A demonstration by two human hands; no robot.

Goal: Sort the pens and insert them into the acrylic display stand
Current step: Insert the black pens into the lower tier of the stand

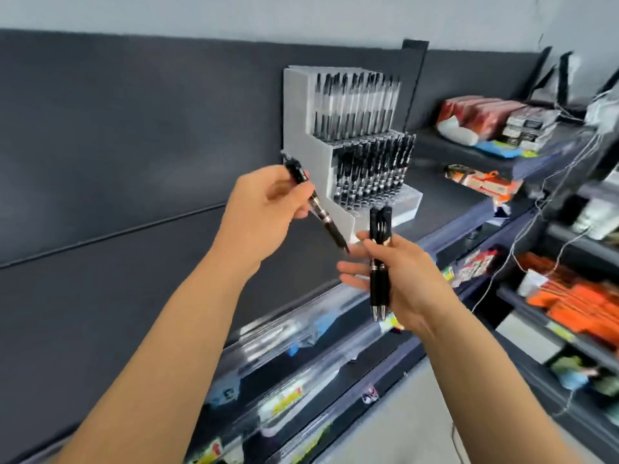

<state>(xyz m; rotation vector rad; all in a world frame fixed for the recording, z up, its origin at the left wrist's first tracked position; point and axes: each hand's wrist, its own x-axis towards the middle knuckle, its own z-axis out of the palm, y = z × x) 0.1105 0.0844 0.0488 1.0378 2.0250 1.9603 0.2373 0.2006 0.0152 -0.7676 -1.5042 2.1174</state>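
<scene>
The left hand (264, 212) pinches a single black pen (326, 224) near its upper half, thumb and fingers curled round the barrel. The pen lies tilted, clip end up and to the left, tip pointing down towards the right hand (408, 283). The tip ends just beside that hand's fingertips; whether it touches them I cannot tell.

The right hand grips a bundle of black pens (380, 286) held upright, silver tips down and clips up, with the fingers wrapped round the dark grips.

Just behind both hands stands the stepped acrylic display stand (301, 105), on a dark shelf (452, 195) against a dark grey back panel (134, 128). Its upper tier holds a row of clear-barrelled pens (355, 102) standing upright; the tier below holds a packed row of black pens (371, 175), leaning slightly right.

Any print on the pens is too blurred to read. Yellow price tags (284, 400) sit along the lower shelf edges — their writing is smeared as well. To the right, red boxes (479, 110) lie on a higher shelf and orange packs (589, 309) on a lower one — no brand is legible on either. White cables (536, 209) hang across those shelves.
</scene>
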